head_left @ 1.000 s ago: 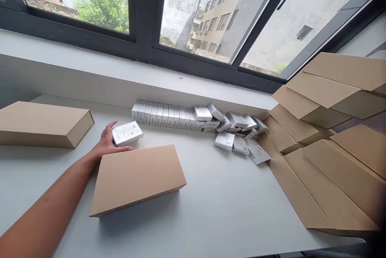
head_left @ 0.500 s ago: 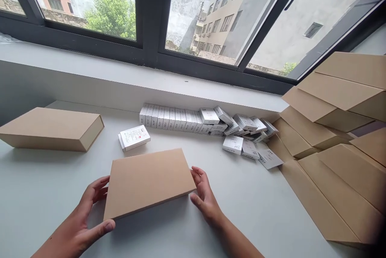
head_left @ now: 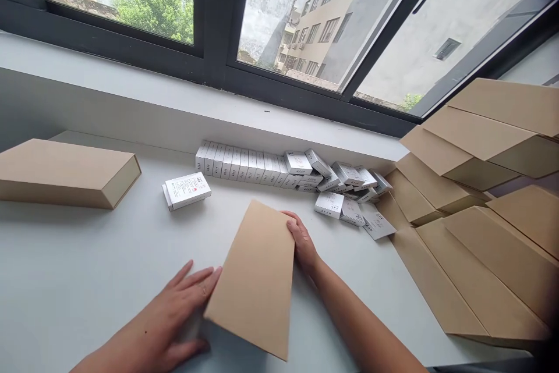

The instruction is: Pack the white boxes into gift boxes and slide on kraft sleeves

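Observation:
A flat brown cardboard box (head_left: pixel 257 274) is turned with its long side pointing toward me, over the white table. My right hand (head_left: pixel 302 240) grips its far right edge, thumb on the top face and fingers behind. Against the left side of the box rests my left hand (head_left: pixel 187 303), its fingers spread and stretched out, the thumb apart below. Beyond the left hand lie a couple of small white printed boxes (head_left: pixel 187 190), one on top of another. What is under the brown box is hidden.
Another brown box (head_left: pixel 65 172) lies at the left. Along the sill wall stands a row of small white boxes (head_left: pixel 240 163), which ends in a loose pile (head_left: pixel 345 187) at the right. Several brown boxes (head_left: pixel 471 233) are stacked on the right side. A dark-framed window (head_left: pixel 213 24) rises behind.
The brown box has swung round from lying crosswise to pointing toward me. My right hand has closed on its far edge; my left hand has moved right, fingers straightened. The view has shifted slightly.

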`<state>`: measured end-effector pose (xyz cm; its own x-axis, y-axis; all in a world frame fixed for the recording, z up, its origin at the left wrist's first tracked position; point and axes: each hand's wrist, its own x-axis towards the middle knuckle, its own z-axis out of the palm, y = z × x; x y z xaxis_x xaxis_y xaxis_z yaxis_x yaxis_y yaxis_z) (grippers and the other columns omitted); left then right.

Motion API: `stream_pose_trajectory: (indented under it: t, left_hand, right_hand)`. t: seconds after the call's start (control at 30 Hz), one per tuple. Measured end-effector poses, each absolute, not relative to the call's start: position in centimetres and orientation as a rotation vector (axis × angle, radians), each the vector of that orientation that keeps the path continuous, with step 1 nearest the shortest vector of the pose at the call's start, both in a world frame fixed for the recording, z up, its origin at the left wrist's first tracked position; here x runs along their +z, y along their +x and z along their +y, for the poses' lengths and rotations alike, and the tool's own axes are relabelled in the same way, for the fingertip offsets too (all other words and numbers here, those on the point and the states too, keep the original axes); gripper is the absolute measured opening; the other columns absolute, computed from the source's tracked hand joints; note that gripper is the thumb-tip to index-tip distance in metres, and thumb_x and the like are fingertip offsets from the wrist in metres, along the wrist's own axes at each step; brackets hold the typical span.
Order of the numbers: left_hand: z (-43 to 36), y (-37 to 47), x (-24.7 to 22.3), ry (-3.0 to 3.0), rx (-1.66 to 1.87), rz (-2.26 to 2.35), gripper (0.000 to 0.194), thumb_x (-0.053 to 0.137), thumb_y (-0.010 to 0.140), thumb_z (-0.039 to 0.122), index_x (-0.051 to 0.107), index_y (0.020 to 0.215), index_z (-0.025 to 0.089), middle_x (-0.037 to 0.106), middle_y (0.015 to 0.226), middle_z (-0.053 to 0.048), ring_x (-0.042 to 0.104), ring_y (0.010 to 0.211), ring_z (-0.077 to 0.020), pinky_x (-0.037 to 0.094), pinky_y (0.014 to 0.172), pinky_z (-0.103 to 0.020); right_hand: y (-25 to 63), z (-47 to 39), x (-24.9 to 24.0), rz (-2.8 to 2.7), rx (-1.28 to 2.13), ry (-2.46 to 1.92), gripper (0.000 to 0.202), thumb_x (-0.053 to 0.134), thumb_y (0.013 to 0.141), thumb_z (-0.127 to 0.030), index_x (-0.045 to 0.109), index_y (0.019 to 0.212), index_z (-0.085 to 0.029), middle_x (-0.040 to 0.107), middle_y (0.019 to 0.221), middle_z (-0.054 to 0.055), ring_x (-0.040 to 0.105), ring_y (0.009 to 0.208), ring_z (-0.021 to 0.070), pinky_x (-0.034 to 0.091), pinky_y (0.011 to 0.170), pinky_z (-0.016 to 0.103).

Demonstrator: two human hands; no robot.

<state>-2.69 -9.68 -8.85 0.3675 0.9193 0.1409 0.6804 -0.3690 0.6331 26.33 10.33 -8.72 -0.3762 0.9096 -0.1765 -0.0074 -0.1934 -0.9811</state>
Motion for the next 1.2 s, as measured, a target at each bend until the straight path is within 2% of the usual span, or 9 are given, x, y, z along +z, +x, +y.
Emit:
stream_pose_trajectory:
  t: [0.13, 0.27, 0.43, 0.53, 0.73, 0.97, 1.03, 1.1, 1.2]
  left_hand:
    - [-10.5, -1.9, -7.7, 2.092, 0.795, 1.186, 0.036, 0.069, 0.086, 0.033, 0.068, 0.121, 0.042, 0.077, 0.107, 0.003, 0.070, 0.109, -0.0213, 0.048, 0.110, -0.036]
    - [-9.6, -2.1, -8.4, 1.772, 0.972, 1.782, 0.073, 0.078, 0.074, 0.055, 0.052, 0.139, 0.034, 0.063, 0.137, -0.007, 0.058, 0.127, -0.0326, 0.050, 0.107, -0.046]
    - [-9.1, -1.4, -10.7, 1.793, 0.812, 1.562, 0.039, 0.071, 0.079, 0.059, 0.056, 0.089, 0.025, 0.062, 0.084, 0.003, 0.061, 0.079, -0.0180, 0.034, 0.119, -0.049]
    - [-9.6, -1.0, -10.9, 1.748, 0.812, 1.528, 0.040, 0.064, 0.083, 0.060, 0.050, 0.080, 0.023, 0.056, 0.079, 0.002, 0.055, 0.073, -0.0171, 0.052, 0.091, -0.036]
    - [-9.3, -0.6, -9.4, 1.507, 0.760, 1.546, 0.047, 0.055, 0.088, 0.064, 0.041, 0.072, 0.022, 0.045, 0.072, 0.001, 0.044, 0.070, -0.0167, 0.037, 0.063, -0.026]
    - [-7.9, -0.9, -6.2, 1.042, 0.718, 1.349, 0.048, 0.054, 0.088, 0.068, 0.041, 0.080, 0.022, 0.047, 0.070, 0.004, 0.042, 0.064, -0.0129, 0.029, 0.055, -0.024]
    - [-7.5, -0.9, -4.8, 0.822, 0.786, 1.271, 0.047, 0.058, 0.086, 0.070, 0.046, 0.095, 0.025, 0.054, 0.070, 0.004, 0.049, 0.061, -0.0130, 0.031, 0.054, -0.022]
    - [-6.7, -0.5, -3.1, 0.708, 0.857, 1.198, 0.053, 0.062, 0.084, 0.068, 0.047, 0.118, 0.029, 0.061, 0.072, 0.004, 0.058, 0.063, -0.0162, 0.039, 0.055, -0.024]
    - [-4.7, 1.1, -0.2, 0.749, 1.057, 1.154, 0.068, 0.058, 0.088, 0.064, 0.038, 0.144, 0.030, 0.072, 0.087, -0.003, 0.071, 0.080, -0.0244, 0.051, 0.064, -0.031]
  right_hand:
    - [23.1, 11.8, -7.4, -1.575, 2.066, -0.969, 0.048, 0.071, 0.078, -0.053, 0.069, 0.113, -0.020, 0.067, 0.108, 0.008, 0.064, 0.088, 0.0234, 0.051, 0.075, 0.036]
    - [20.8, 9.6, -8.4, -1.639, 2.199, -0.800, 0.040, 0.074, 0.077, -0.051, 0.072, 0.105, -0.022, 0.063, 0.107, 0.005, 0.059, 0.083, 0.0181, 0.048, 0.072, 0.031]
    - [21.2, 7.4, -10.0, -1.466, 2.098, -0.590, 0.029, 0.074, 0.083, -0.042, 0.062, 0.105, -0.027, 0.056, 0.092, 0.001, 0.051, 0.072, 0.0138, 0.042, 0.068, 0.029]
    - [21.6, 7.3, -10.1, -1.449, 2.100, -0.553, 0.028, 0.075, 0.081, -0.042, 0.058, 0.096, -0.026, 0.052, 0.084, -0.001, 0.045, 0.068, 0.0133, 0.041, 0.067, 0.030]
    - [20.9, 8.6, -10.6, -1.479, 1.998, -0.613, 0.035, 0.078, 0.076, -0.046, 0.056, 0.093, -0.025, 0.054, 0.085, -0.002, 0.050, 0.076, 0.0145, 0.043, 0.095, 0.039]
    - [29.4, 12.9, -4.3, -1.741, 1.625, -1.036, 0.060, 0.065, 0.083, -0.064, 0.062, 0.128, -0.024, 0.063, 0.129, 0.013, 0.056, 0.126, 0.0282, 0.035, 0.113, 0.051]
    - [33.9, 10.6, -1.4, -1.916, 1.536, -1.023, 0.084, 0.079, 0.069, -0.066, 0.060, 0.138, -0.024, 0.057, 0.141, 0.015, 0.048, 0.138, 0.0331, 0.027, 0.119, 0.054]
    - [37.2, 6.4, 0.3, -1.988, 1.518, -1.090, 0.114, 0.095, 0.035, -0.061, 0.063, 0.137, -0.021, 0.056, 0.144, 0.019, 0.045, 0.140, 0.0418, 0.025, 0.120, 0.058]
    - [38.5, 0.5, -0.5, -1.866, 1.237, -1.237, 0.097, 0.096, 0.040, -0.050, 0.069, 0.130, -0.026, 0.062, 0.137, 0.018, 0.052, 0.133, 0.0440, 0.041, 0.110, 0.060]
